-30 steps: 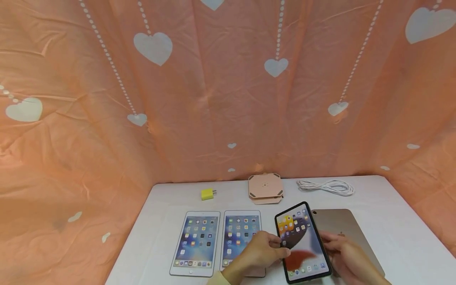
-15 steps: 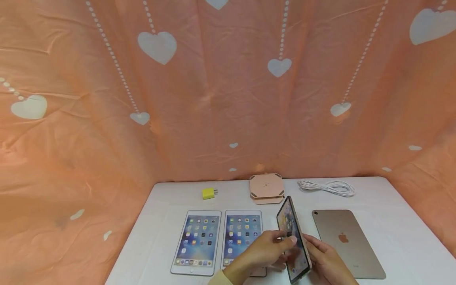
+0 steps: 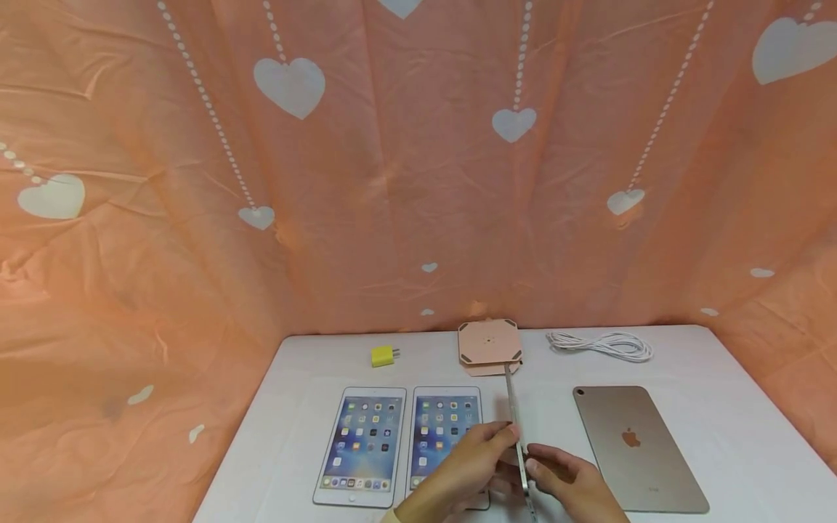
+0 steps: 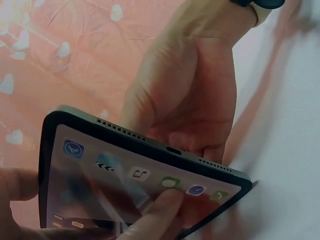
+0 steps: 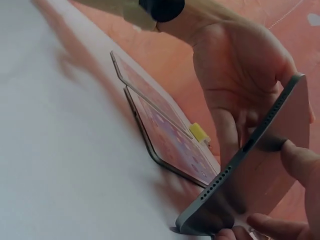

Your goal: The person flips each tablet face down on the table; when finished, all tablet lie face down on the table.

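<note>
Between both hands a dark-framed tablet (image 3: pixel 512 399) stands on its long side, seen nearly edge-on in the head view. Its lit screen (image 4: pixel 120 195) faces my left hand; the plain grey back (image 5: pixel 270 160) faces my right. My left hand (image 3: pixel 466 465) pinches the upper long edge, with a finger against the screen. The right hand (image 3: pixel 574 485) holds the tablet from the back side, thumb and fingertips on it near the lower edge; part of this grip is hidden. A low corner of the tablet is close to the white tabletop, contact unclear.
Two white-framed tablets, one outer (image 3: pixel 362 443) and one inner (image 3: pixel 439 421), lie screen up at left. A gold tablet (image 3: pixel 639 450) lies face down at right. Behind are a yellow charger plug (image 3: pixel 382 356), a folded pink stand (image 3: pixel 489 343) and a coiled white cable (image 3: pixel 604 345).
The tablet has turned from screen facing up to edge-on, its screen now facing left. The right hand has moved left with it, off the gold tablet's area.
</note>
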{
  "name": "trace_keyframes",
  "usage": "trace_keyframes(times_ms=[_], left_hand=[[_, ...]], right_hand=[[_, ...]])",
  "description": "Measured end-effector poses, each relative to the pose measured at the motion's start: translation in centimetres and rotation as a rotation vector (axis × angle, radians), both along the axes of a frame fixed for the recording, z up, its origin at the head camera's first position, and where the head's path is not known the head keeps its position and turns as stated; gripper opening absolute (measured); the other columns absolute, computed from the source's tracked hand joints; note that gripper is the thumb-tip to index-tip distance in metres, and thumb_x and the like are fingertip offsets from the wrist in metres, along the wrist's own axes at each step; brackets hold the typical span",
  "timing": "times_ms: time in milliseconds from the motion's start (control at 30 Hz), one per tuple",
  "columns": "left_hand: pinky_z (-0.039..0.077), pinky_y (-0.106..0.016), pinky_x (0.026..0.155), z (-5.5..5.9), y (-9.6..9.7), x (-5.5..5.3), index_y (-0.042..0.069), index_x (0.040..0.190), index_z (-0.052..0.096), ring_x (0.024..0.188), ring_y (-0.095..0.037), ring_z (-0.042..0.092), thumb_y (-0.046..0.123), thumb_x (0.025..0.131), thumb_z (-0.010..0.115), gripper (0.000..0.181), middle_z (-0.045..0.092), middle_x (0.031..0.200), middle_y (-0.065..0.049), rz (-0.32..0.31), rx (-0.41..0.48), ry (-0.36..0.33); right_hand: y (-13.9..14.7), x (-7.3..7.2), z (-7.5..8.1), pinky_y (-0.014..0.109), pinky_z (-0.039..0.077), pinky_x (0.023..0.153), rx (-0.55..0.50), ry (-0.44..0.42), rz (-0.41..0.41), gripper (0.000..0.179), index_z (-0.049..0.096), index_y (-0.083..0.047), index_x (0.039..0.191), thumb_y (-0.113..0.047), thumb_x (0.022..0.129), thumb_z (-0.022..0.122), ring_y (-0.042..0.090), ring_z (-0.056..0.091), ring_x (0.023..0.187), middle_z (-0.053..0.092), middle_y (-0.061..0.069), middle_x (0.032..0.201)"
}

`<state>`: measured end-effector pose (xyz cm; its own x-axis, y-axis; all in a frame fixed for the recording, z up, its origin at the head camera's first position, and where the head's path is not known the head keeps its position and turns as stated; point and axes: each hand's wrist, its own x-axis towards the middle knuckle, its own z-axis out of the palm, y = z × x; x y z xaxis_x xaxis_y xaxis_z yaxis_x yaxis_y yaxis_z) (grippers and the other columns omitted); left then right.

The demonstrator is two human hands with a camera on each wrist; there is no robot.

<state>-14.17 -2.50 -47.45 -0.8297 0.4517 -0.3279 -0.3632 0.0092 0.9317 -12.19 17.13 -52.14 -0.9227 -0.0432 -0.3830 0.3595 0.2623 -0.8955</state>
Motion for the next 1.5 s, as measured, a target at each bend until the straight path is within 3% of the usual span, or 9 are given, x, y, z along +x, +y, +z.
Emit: trace_keyframes(times_ms=[133, 233, 367, 600, 767, 900, 1067, 1333, 1500], left_hand=[[0.069, -0.044, 0.08, 0.1, -0.6, 0.1, -0.008, 0.152, 0.055, 0.094, -0.031, 0.082, 0.029, 0.115, 0.052, 0.053, 0.081, 0.109, -0.02, 0.024, 0.037, 0.024], [0.069, -0.044, 0.08, 0.1, -1.0, 0.2, -0.01, 0.149, 0.057, 0.095, -0.03, 0.081, 0.023, 0.115, 0.052, 0.047, 0.079, 0.113, -0.021, 0.05, 0.067, 0.042], [0.069, -0.046, 0.08, -0.1, -1.3, 0.2, -0.008, 0.142, 0.064, 0.097, -0.027, 0.079, 0.014, 0.113, 0.053, 0.038, 0.078, 0.114, -0.018, 0.1, 0.092, 0.046], [0.069, -0.045, 0.084, -1.3, -1.7, -0.1, -0.012, 0.144, 0.061, 0.104, -0.026, 0.079, 0.005, 0.11, 0.055, 0.039, 0.078, 0.119, -0.014, 0.175, 0.112, 0.027], [0.069, -0.045, 0.084, -2.1, -1.9, -0.5, -0.019, 0.146, 0.054, 0.102, -0.03, 0.08, 0.001, 0.107, 0.059, 0.044, 0.079, 0.117, -0.015, 0.222, 0.054, 0.033], [0.069, -0.044, 0.081, -2.7, -1.8, -0.8, -0.024, 0.145, 0.051, 0.1, -0.031, 0.081, -0.003, 0.103, 0.062, 0.047, 0.079, 0.116, -0.018, 0.248, -0.006, 0.068], [0.069, -0.042, 0.075, -3.5, -1.2, -1.1, -0.022, 0.136, 0.061, 0.088, -0.023, 0.078, -0.01, 0.098, 0.061, 0.04, 0.079, 0.102, -0.014, 0.26, -0.027, 0.107], [0.066, -0.03, 0.062, -3.6, -0.7, -1.5, -0.016, 0.13, 0.069, 0.082, -0.016, 0.077, -0.009, 0.093, 0.067, 0.037, 0.081, 0.102, -0.013, 0.268, -0.233, 0.27], [0.063, -0.026, 0.056, -3.6, -0.5, -1.7, -0.012, 0.122, 0.075, 0.073, -0.012, 0.073, -0.008, 0.092, 0.067, 0.031, 0.081, 0.094, -0.01, 0.241, -0.303, 0.328]], right_hand=[[-0.4, 0.3, 0.2, 0.056, 0.062, 0.102, 0.054, 0.009, -0.026, 0.071, 0.062, 0.008, 0.146, -0.041, 0.099, 0.081, 0.039, 0.074, 0.123, 0.072, 0.025, 0.14], [-0.6, 0.5, 0.3, 0.056, 0.064, 0.097, 0.115, 0.017, -0.047, 0.074, 0.063, 0.008, 0.145, -0.041, 0.095, 0.086, 0.035, 0.077, 0.113, 0.076, 0.023, 0.132], [-0.8, 0.8, 0.5, 0.053, 0.066, 0.091, 0.279, 0.045, -0.055, 0.081, 0.065, 0.007, 0.143, -0.047, 0.089, 0.09, 0.036, 0.078, 0.103, 0.079, 0.022, 0.12], [-0.8, 1.1, 0.7, 0.06, 0.064, 0.092, 0.532, 0.16, -0.014, 0.089, 0.064, 0.007, 0.143, -0.056, 0.087, 0.089, 0.044, 0.076, 0.109, 0.076, 0.029, 0.124], [-0.7, 1.0, 0.4, 0.059, 0.064, 0.09, 0.581, 0.234, 0.004, 0.084, 0.067, 0.009, 0.137, -0.051, 0.084, 0.093, 0.045, 0.077, 0.106, 0.074, 0.031, 0.127], [-0.6, 0.7, 0.2, 0.06, 0.064, 0.09, 0.608, 0.23, 0.008, 0.09, 0.064, 0.01, 0.139, -0.049, 0.079, 0.097, 0.045, 0.075, 0.104, 0.068, 0.035, 0.135], [-0.3, 0.5, 0.1, 0.066, 0.059, 0.098, 0.666, 0.228, 0.0, 0.1, 0.058, 0.014, 0.144, -0.047, 0.077, 0.099, 0.045, 0.073, 0.108, 0.064, 0.038, 0.139], [0.6, -0.4, 0.8, 0.058, 0.064, 0.09, 0.66, 0.165, -0.012, 0.108, 0.052, 0.021, 0.146, -0.041, 0.073, 0.103, 0.04, 0.072, 0.1, 0.062, 0.038, 0.124], [0.9, -1.0, 1.2, 0.058, 0.062, 0.092, 0.636, 0.117, 0.005, 0.104, 0.052, 0.021, 0.146, -0.036, 0.075, 0.102, 0.036, 0.067, 0.099, 0.061, 0.035, 0.12]])
